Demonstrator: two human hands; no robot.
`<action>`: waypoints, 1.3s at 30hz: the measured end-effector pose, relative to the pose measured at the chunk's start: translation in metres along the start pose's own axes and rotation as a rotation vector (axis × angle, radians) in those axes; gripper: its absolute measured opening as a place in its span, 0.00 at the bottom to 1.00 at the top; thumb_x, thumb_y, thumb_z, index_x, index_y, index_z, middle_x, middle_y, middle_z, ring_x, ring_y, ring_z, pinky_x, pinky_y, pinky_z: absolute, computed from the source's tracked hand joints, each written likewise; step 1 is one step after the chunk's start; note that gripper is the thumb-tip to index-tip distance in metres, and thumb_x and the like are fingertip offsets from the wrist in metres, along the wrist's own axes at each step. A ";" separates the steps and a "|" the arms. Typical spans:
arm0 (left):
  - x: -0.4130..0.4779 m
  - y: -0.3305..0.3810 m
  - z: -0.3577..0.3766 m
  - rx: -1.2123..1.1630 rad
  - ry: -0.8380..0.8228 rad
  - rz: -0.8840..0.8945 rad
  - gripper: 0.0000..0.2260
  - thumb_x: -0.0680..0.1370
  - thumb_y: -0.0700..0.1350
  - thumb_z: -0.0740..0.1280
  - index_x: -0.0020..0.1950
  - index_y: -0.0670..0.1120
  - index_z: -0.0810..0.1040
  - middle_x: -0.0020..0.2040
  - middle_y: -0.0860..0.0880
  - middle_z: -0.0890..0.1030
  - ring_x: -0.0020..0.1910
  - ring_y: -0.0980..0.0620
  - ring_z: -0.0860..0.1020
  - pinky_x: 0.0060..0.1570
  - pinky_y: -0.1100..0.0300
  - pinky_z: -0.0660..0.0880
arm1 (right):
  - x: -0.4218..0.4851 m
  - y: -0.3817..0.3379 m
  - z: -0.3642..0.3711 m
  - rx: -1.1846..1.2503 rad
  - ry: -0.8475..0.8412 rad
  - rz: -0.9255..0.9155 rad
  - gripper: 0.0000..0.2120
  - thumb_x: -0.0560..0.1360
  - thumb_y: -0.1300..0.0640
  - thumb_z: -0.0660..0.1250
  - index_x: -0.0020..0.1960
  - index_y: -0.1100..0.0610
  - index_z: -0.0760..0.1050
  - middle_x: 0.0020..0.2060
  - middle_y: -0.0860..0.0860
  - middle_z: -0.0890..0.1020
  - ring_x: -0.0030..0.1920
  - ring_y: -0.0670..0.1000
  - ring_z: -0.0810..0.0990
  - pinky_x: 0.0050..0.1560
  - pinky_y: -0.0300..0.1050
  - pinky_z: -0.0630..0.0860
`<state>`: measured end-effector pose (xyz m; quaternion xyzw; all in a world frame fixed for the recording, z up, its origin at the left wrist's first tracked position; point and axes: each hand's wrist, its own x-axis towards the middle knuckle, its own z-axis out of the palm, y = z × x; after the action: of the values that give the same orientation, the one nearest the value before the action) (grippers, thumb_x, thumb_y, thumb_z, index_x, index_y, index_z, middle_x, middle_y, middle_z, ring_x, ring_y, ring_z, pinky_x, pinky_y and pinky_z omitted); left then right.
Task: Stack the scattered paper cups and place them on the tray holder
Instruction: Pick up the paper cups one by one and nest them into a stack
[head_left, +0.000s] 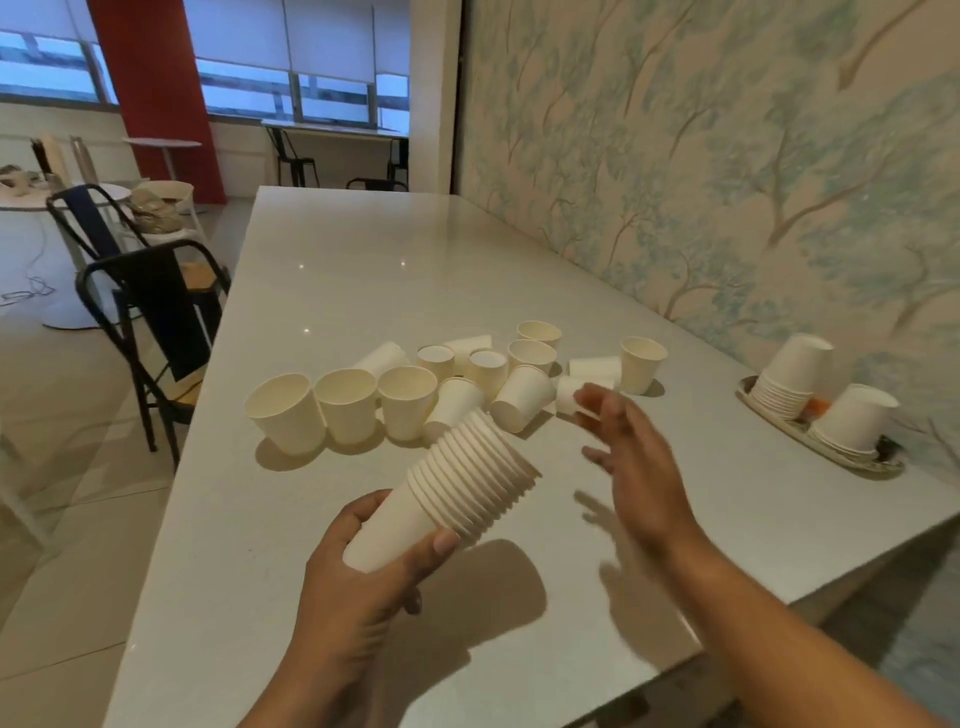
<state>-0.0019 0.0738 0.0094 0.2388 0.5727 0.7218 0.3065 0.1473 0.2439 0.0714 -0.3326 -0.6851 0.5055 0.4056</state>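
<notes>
My left hand (363, 577) grips the base of a tilted stack of white paper cups (457, 488), its open end pointing up and away over the table. My right hand (623, 447) hovers open to the right of the stack, fingers spread and blurred, just short of a small cup lying on its side (569, 395). Several loose white cups (415, 379) stand or lie scattered across the middle of the white table (337, 291). At the far right, against the wall, an oval tray holder (831, 457) carries two upside-down cup stacks (789, 379).
The patterned wall (727, 156) runs along the table's right side. Black metal chairs (150, 306) stand to the left of the table, with a round table (31, 202) and windows further back. The table's near right corner (675, 670) lies under my right forearm.
</notes>
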 end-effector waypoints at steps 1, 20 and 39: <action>0.002 -0.003 0.000 0.003 0.009 -0.006 0.37 0.46 0.57 0.84 0.53 0.52 0.81 0.48 0.43 0.83 0.39 0.44 0.79 0.28 0.57 0.76 | 0.020 0.008 -0.009 -0.048 0.122 0.021 0.18 0.80 0.41 0.59 0.62 0.49 0.76 0.56 0.48 0.81 0.59 0.50 0.79 0.47 0.40 0.77; 0.007 -0.016 -0.012 0.008 0.075 0.015 0.40 0.35 0.62 0.84 0.46 0.61 0.83 0.48 0.46 0.84 0.46 0.40 0.80 0.38 0.49 0.78 | 0.103 0.076 -0.035 -0.228 0.369 0.195 0.03 0.75 0.60 0.70 0.43 0.55 0.81 0.44 0.53 0.82 0.44 0.53 0.80 0.33 0.35 0.71; 0.004 -0.008 -0.006 -0.004 -0.051 -0.055 0.32 0.48 0.51 0.85 0.50 0.57 0.82 0.44 0.54 0.85 0.48 0.44 0.82 0.35 0.60 0.82 | -0.018 -0.026 -0.013 0.025 -0.311 -0.104 0.06 0.68 0.54 0.71 0.39 0.54 0.85 0.33 0.49 0.83 0.34 0.42 0.78 0.38 0.31 0.74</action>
<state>-0.0074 0.0739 0.0002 0.2405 0.5698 0.7079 0.3412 0.1658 0.2268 0.0947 -0.2095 -0.7494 0.5378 0.3244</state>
